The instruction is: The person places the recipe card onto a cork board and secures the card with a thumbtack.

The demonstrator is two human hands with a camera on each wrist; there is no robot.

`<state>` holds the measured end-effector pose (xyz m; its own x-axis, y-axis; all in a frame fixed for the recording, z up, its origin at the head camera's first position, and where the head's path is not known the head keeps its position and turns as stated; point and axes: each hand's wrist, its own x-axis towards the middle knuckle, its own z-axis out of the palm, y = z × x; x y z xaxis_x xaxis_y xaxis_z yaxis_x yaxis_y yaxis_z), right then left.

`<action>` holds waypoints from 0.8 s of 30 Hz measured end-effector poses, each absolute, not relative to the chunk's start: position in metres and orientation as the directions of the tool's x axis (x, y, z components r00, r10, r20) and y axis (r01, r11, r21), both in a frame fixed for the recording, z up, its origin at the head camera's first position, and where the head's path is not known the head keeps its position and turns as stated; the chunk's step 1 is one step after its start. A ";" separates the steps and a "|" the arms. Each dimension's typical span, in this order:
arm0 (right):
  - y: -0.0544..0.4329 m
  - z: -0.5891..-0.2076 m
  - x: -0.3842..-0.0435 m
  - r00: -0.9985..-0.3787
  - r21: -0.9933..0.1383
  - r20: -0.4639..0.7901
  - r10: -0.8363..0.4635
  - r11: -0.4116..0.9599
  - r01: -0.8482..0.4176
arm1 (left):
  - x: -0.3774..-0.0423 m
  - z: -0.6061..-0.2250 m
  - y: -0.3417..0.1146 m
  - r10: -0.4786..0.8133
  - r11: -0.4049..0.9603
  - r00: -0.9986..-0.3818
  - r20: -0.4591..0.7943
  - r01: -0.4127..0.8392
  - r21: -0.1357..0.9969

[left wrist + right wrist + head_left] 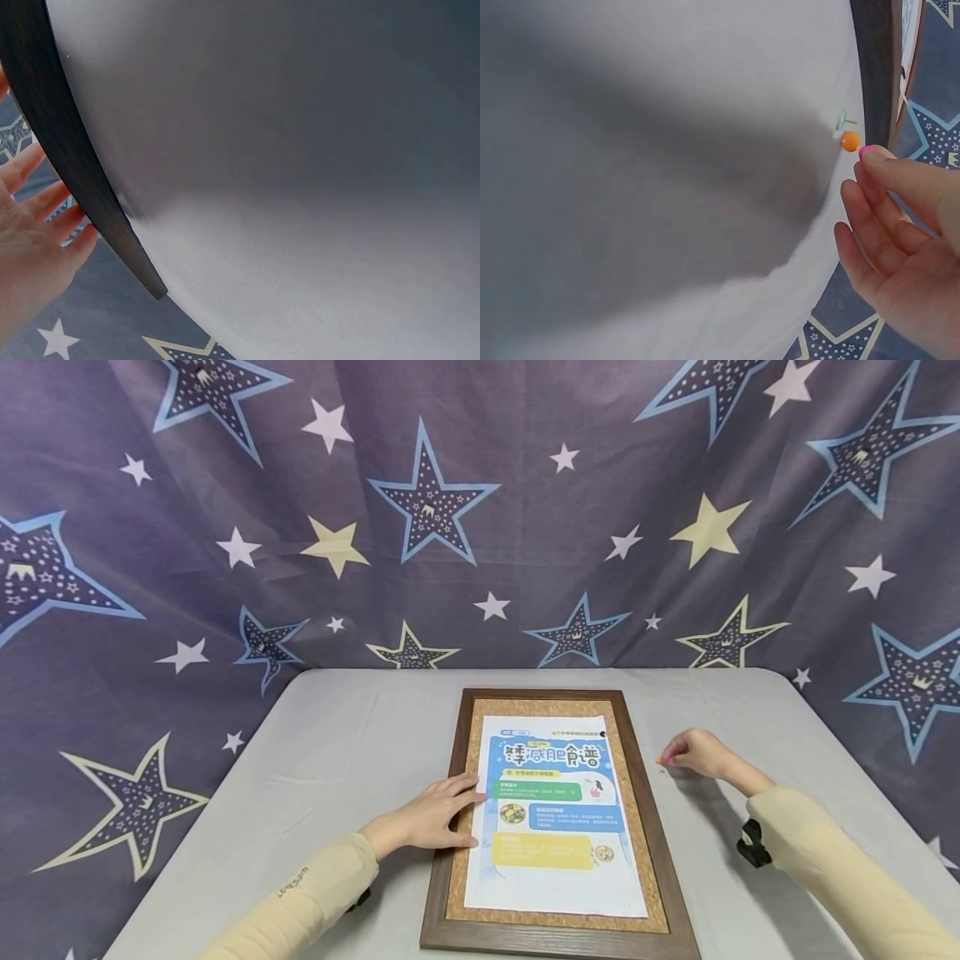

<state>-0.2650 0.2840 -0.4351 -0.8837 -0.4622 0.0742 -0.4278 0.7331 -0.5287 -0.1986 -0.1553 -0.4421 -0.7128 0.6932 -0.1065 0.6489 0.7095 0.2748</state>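
Observation:
A printed poster with blue, green and yellow blocks lies on a cork board in a dark wooden frame. A black pin sits at the poster's top right corner. My left hand rests with spread fingers on the poster's left edge, across the frame's left side. Right of the board, my right hand pinches a small pink pushpin between thumb and index finger. Just beside it on the table are an orange pushpin and a pale pushpin.
The board lies on a table with a light grey cloth. A dark curtain printed with stars hangs behind the table and at its sides. Black wrist devices show below the sleeves.

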 end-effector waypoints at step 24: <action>0.240 -0.423 -0.281 -0.894 -0.573 0.037 -0.447 0.723 -0.385 | -0.199 -0.442 -0.156 0.699 0.703 -0.708 -0.101 0.656 0.274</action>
<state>-0.2808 0.2398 -0.4233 -0.8939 -0.4468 0.0372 -0.3854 0.7234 -0.5728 -0.1991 -0.1555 -0.4423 -0.7078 0.6991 -0.1014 0.6556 0.7035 0.2745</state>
